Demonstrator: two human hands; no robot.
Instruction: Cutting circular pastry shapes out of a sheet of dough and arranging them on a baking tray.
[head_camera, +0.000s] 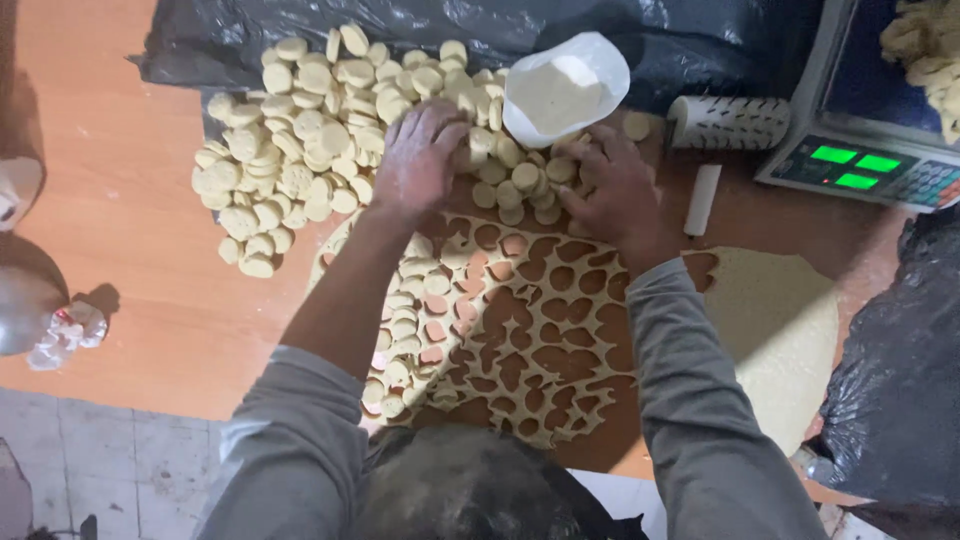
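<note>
Dough rounds (300, 130) lie piled under my left hand (420, 160) and right hand (610, 185). Both hands are half closed, gathering rounds above the cut dough sheet (540, 340).

Surface: smooth orange-brown wooden surface (130, 200), evenly lit.
Floor: pale grey square-tiled floor (110, 460), lower left.
Covering: crumpled black plastic sheeting (400, 25).

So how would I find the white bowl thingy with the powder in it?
Start at the big heap of round dough discs on the orange table. Go along its top edge toward the scale; just above the person's right hand sits the white cup. It alone is hollow and holds flour-like powder.
</note>
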